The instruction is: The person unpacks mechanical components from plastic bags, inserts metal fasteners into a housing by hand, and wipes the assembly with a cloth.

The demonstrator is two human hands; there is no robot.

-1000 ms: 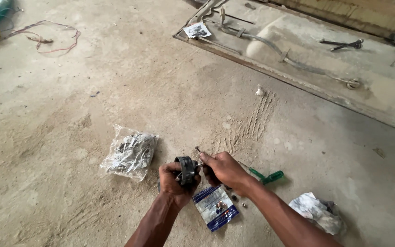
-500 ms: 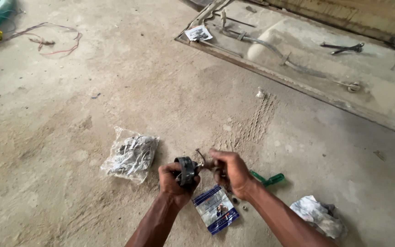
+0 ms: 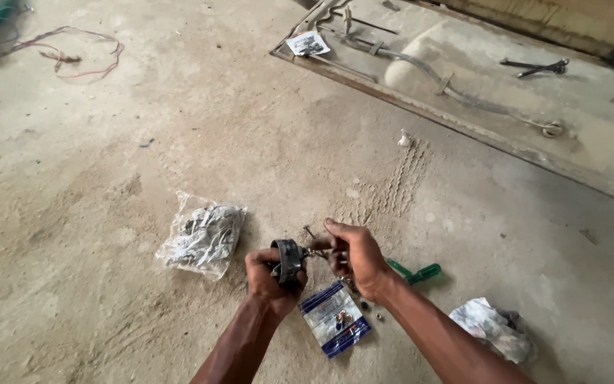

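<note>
My left hand (image 3: 268, 281) grips a small dark round metal part (image 3: 289, 257) just above the dusty concrete floor. My right hand (image 3: 355, 257) is next to it, its fingertips pinched on a thin metal piece (image 3: 312, 237) that sticks out of the dark part. Below the hands lies a small clear packet with blue edges (image 3: 334, 318) holding little pieces. A green-handled screwdriver (image 3: 413, 272) lies on the floor just right of my right wrist.
A clear plastic bag of grey metal bits (image 3: 202, 233) lies to the left. A crumpled white rag (image 3: 492, 328) sits at the lower right. A shallow framed concrete slab (image 3: 591, 114) with pipes and pliers (image 3: 534, 67) runs along the top right. Red wires (image 3: 72, 60) lie top left.
My right hand has shifted slightly right and up, its fingers now pinching the thin piece at the dark part. My left hand has stayed in place.
</note>
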